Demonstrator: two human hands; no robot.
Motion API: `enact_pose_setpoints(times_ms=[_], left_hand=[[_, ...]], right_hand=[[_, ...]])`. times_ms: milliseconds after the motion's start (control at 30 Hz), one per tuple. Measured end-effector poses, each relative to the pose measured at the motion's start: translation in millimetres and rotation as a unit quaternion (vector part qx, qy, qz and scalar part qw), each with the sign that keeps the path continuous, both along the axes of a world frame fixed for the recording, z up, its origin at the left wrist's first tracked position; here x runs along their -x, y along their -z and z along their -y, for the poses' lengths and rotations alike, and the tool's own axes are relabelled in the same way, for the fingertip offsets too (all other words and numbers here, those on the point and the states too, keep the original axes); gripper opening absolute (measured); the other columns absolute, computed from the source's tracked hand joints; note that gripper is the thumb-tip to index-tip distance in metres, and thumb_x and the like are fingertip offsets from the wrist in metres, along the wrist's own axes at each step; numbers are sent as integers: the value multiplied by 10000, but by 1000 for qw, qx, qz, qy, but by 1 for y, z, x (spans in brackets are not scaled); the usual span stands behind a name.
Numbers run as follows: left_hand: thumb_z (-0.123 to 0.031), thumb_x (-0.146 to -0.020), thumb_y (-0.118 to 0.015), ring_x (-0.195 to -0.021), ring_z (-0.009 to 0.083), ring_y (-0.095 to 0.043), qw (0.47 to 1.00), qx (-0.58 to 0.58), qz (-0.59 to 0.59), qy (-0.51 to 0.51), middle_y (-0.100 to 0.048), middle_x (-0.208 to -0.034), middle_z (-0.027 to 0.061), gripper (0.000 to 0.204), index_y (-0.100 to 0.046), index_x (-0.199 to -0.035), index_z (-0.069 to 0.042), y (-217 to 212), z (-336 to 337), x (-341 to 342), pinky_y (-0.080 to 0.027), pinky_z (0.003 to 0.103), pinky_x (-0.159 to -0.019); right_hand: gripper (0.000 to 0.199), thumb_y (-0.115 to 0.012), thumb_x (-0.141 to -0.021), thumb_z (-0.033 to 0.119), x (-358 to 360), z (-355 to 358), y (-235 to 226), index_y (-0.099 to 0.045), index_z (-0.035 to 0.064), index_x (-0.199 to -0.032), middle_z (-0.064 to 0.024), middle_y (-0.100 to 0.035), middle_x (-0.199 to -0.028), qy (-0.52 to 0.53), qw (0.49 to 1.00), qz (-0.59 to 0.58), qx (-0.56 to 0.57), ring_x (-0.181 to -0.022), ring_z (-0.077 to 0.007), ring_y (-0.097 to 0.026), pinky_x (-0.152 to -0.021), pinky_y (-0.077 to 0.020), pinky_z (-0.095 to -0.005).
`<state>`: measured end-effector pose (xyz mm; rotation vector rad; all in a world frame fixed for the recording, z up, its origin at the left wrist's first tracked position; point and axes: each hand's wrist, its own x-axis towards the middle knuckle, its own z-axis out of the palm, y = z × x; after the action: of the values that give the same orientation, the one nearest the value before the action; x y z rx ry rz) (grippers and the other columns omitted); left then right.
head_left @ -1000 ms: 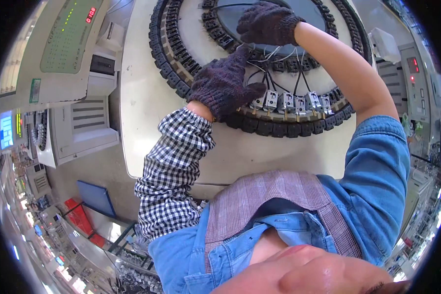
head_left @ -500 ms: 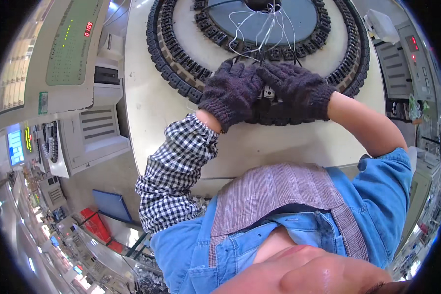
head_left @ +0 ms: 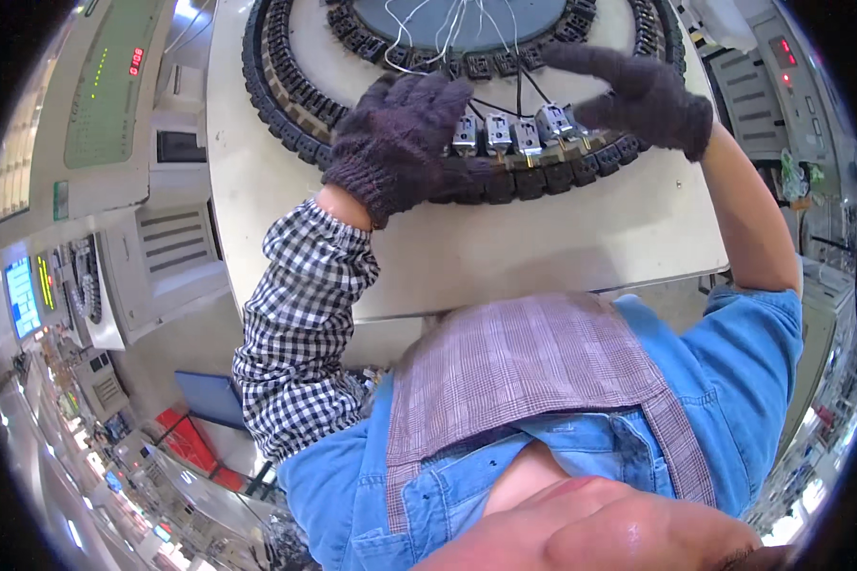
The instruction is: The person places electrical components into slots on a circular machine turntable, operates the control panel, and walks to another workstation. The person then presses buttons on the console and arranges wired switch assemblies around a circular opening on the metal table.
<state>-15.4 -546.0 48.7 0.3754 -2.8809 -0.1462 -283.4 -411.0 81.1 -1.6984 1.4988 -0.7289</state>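
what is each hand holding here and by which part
The left hand in its dark knit glove rests on the row of small silver metal parts; any grip is hidden. The right hand hovers open, holding nothing.

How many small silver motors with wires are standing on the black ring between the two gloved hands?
4 visible: one beside the left hand, two in the middle, one under the right hand. The gloves may hide others.

Near edge: we see a bare strip of the pale table between our chest and the black ring of holders; a hand can pass there.
Ring front: small metal motors stand side by side, touching, blocking the way across.
Above the motors: thin wires fan toward the centre, crossing the gap.
Left side: grey machine housing close beside the table.
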Motion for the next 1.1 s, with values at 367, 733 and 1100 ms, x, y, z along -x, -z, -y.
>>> enact_pose_setpoints(times_ms=[367, 733, 1100], left_hand=[[-491, -792, -627, -1102, 276, -552, 998, 37, -27, -32, -601, -1204, 94, 553, -566, -1246, -180, 31, -38, 32, -353, 454, -1036], [-392, -776, -671, -1188, 283, -523, 998, 41, 9, -55, -551, -1291, 107, 598, -510, -1308, -174, 18, -48, 34, -356, 441, -1055], [-700, -796, -474, -1311, 385, -347, 968, -24, 1, -248, -402, -1388, 260, 877, -427, -1352, -24, 5, -49, 102, -208, 495, -1099]], right_hand=[[316, -671, -821, 137, -2, 6, 51, -588, 71, -1118, -154, -569, -1241, -157, 932, -252, 207, -1131, -357, -547, -958, -451, -443], [234, -658, -796, 151, -10, 0, 32, -628, 84, -1018, -141, -605, -1154, -127, 927, -269, 226, -1110, -344, -554, -977, -434, -447], [623, -589, -852, 471, 15, 91, -7, -482, 99, -1340, -208, -466, -1374, 102, 935, -195, 279, -1323, -370, -368, -1063, -319, -431]])
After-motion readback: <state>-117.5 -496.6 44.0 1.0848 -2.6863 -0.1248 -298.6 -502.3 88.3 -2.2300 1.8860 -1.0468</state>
